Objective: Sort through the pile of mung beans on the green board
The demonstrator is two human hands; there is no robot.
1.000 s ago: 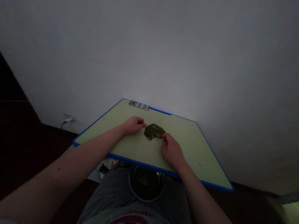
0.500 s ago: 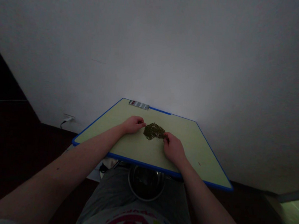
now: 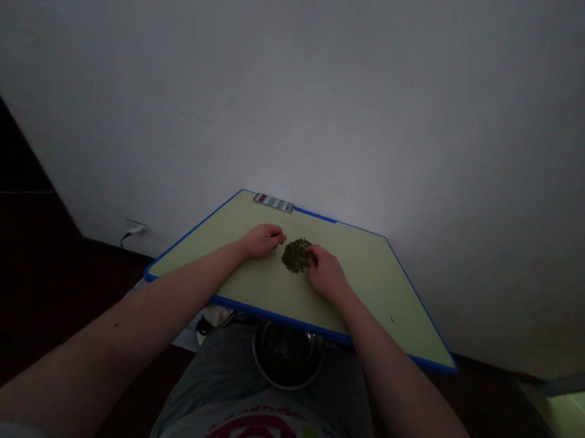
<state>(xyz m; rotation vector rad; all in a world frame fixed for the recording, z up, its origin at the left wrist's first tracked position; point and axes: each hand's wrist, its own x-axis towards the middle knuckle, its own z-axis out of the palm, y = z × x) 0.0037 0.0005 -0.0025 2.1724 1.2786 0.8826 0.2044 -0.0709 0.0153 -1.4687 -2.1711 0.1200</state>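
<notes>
A small heap of dark green, dried leafy bits (image 3: 294, 256) lies on the pale yellow tabletop (image 3: 267, 291) with its blue edge. My right hand (image 3: 326, 271) reaches over the heap's right side, its thumb and fingers pinched together at the bits. Whatever is between those fingertips is too small to make out. Just left of the heap rests my left hand (image 3: 265, 240), fingers curled and pinched, the tips close to the heap's edge. I cannot see what, if anything, they hold.
A phone (image 3: 273, 203) lies at the table's back edge by the wall. A metal bowl (image 3: 287, 355) sits in my lap under the front edge. A dark speck (image 3: 392, 319) lies on the right part of the table. A plug (image 3: 134, 229) is in the wall at left.
My right hand has moved left, from the heap's right edge onto the heap, and covers more of it. The left hand has stayed almost in place.
</notes>
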